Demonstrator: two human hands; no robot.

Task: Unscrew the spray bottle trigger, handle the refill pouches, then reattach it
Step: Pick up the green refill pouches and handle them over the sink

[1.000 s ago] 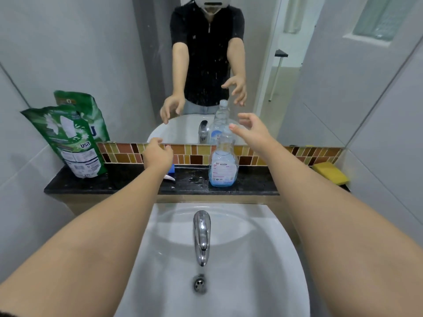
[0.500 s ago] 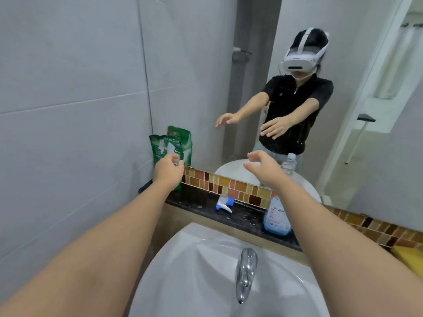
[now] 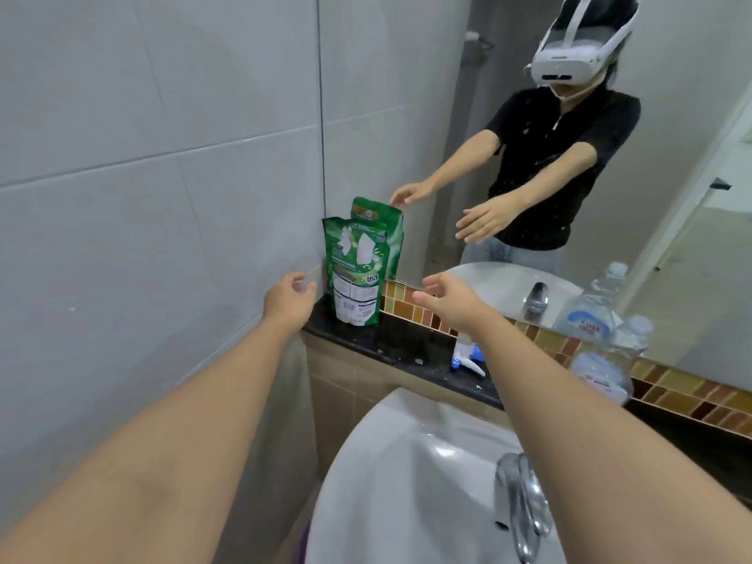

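A green refill pouch (image 3: 357, 274) stands upright at the left end of the black ledge (image 3: 390, 343), against the mirror, which shows its reflection behind it. My left hand (image 3: 287, 301) is just left of the pouch, fingers apart, holding nothing. My right hand (image 3: 445, 299) is to the pouch's right, also open and empty. The blue and white spray trigger (image 3: 468, 358) lies on the ledge, partly hidden by my right forearm. The clear spray bottle (image 3: 610, 366) with pale blue liquid stands uncapped farther right.
A white sink (image 3: 407, 482) with a chrome tap (image 3: 523, 506) lies below the ledge. Grey tiled wall closes the left side. The mirror above a strip of brown tiles (image 3: 671, 384) reflects a person wearing a headset.
My view has swung left from the bottle to the pouch. Both hands have moved left with it and now flank the pouch, still empty.
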